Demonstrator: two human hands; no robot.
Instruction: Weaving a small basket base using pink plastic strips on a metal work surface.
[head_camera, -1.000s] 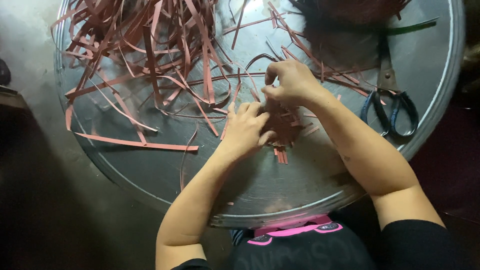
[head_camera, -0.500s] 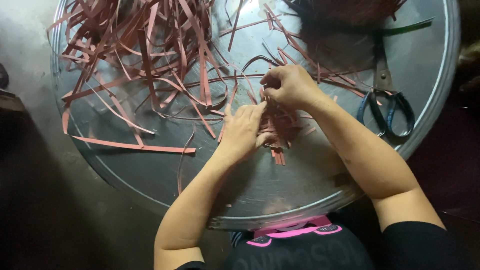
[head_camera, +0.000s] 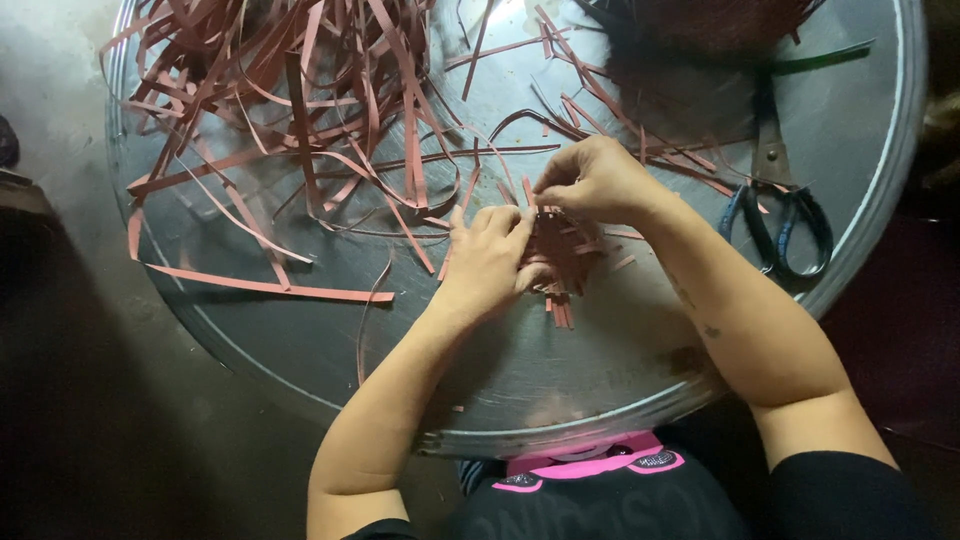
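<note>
Round and metal, the worktop (head_camera: 300, 350) carries a small woven piece of reddish strips (head_camera: 562, 258) right between the hands, its loose ends pointing toward the person; the left hand (head_camera: 488, 262) presses flat on its left edge, fingers together; the right hand (head_camera: 592, 180) pinches strips at its far edge, and both hands hide most of the weave, so its shape is hard to make out

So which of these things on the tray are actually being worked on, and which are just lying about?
In use:
left hand
right hand
small woven piece of reddish strips

Lying about:
loose pile of strips
scissors
dark bundle
round metal tray
</note>
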